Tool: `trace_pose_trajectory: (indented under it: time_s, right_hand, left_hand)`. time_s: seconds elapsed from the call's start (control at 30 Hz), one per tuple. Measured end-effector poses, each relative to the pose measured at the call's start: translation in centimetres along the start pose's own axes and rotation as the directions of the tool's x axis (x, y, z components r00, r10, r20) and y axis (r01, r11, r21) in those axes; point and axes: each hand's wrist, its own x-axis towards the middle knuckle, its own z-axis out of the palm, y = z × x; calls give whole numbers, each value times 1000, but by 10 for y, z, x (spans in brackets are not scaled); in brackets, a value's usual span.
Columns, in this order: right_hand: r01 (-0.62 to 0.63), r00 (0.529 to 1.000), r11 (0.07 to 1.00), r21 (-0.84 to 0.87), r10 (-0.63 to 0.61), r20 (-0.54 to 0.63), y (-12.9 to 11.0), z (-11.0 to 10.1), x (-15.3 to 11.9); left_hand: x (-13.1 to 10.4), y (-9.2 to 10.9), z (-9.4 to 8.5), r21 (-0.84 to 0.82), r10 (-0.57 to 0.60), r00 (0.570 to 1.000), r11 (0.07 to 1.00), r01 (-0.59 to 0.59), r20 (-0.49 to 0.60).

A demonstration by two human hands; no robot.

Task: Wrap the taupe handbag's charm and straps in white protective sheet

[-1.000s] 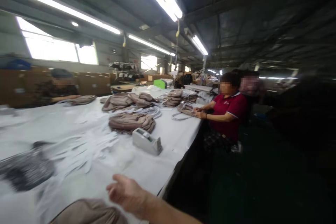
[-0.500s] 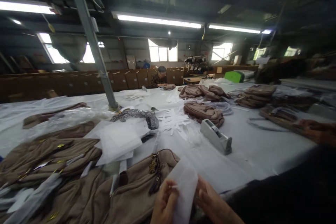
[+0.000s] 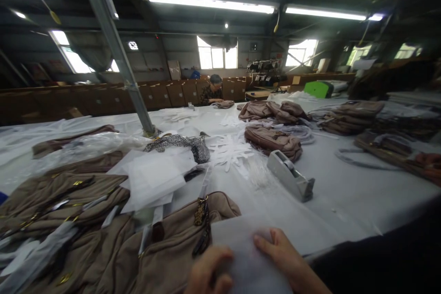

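Under two hands [image 3: 248,266], one white sheet [image 3: 246,250]

My left grip [image 3: 206,273] and right grip [image 3: 280,257] both rest on a white sheet [image 3: 248,262] at the near edge of the surface [image 3: 344,193], fingers spread flat over it. Just left of the sheet lies a tan bag [image 3: 172,243] with a dark zipper pull. A grey tape dispenser [image 3: 290,175] sits farther out, well apart. A person [image 3: 213,89] sits at the far side.
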Motion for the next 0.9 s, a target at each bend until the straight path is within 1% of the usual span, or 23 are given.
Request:
trace_pose_trajectory:
  time_s: [0.03, 0.07, 0.1, 0.13, 0.2, 0.27, 0.3, 0.4, 0.5, 0.57, 0.6, 0.67, 0.77, 0.8, 0.83, 0.87, 0.9]
  right_hand:
    - [11, 1000, 1000, -11, -11, 1, -2, 1, 2]
    - [25, 1000, 998, -52, -25, -3, -4, 4, 4]
    - [45, 999, 992, -115, -46, -11, -7, 8, 6]
    - [65, 998, 980, -188, -67, -4, -9, 13, 8]
    - [121, 992, 938, -325, -104, 69, -8, 25, 13]
    - [191, 978, 888, -419, -135, 159, -3, 35, 19]
    - [222, 971, 865, -450, -154, 184, 1, 39, 23]
    - [267, 963, 815, -513, -211, 167, 11, 41, 31]
    - [269, 963, 808, -524, -219, 157, 15, 37, 33]
    - [269, 962, 827, -494, -206, 180, 15, 35, 33]
    - [267, 961, 838, -476, -197, 193, 15, 34, 33]
    - [257, 962, 854, -453, -182, 203, 15, 33, 33]
    - [238, 968, 866, -440, -171, 186, 17, 33, 36]
    - [234, 968, 873, -428, -168, 187, 18, 32, 37]
    - [230, 968, 882, -412, -163, 192, 19, 32, 38]
    - [226, 967, 891, -394, -158, 198, 20, 31, 39]
    - [222, 967, 898, -379, -153, 204, 21, 30, 40]
  left_hand:
    - [16, -4, -10, 36, -81, 994, 996, 84, -74]
    - [32, -10, -19, 86, -170, 974, 979, 184, -149]
    - [49, -17, -27, 119, -206, 947, 963, 241, -247]
    - [63, -25, -31, 151, -215, 936, 953, 264, -279]
    - [84, -41, -32, 257, -222, 929, 918, 301, -295]
    - [94, -52, -27, 358, -242, 934, 874, 327, -262]
    - [96, -55, -23, 388, -256, 934, 857, 338, -248]
    - [97, -56, -21, 382, -298, 931, 851, 360, -213]
    - [100, -54, -33, 277, -339, 926, 885, 374, -168]
    - [103, -54, -44, 147, -388, 916, 905, 400, -106]
    - [103, -53, -49, 69, -419, 906, 904, 423, -67]
    - [102, -51, -57, -90, -482, 876, 871, 482, 21]
    - [95, -44, -63, -264, -524, 842, 800, 538, 130]
    - [94, -41, -64, -330, -535, 829, 763, 556, 161]
    - [92, -40, -66, -408, -555, 807, 702, 584, 201]
    - [92, -39, -67, -491, -580, 774, 612, 620, 253]
    - [92, -38, -69, -569, -600, 735, 501, 653, 315]
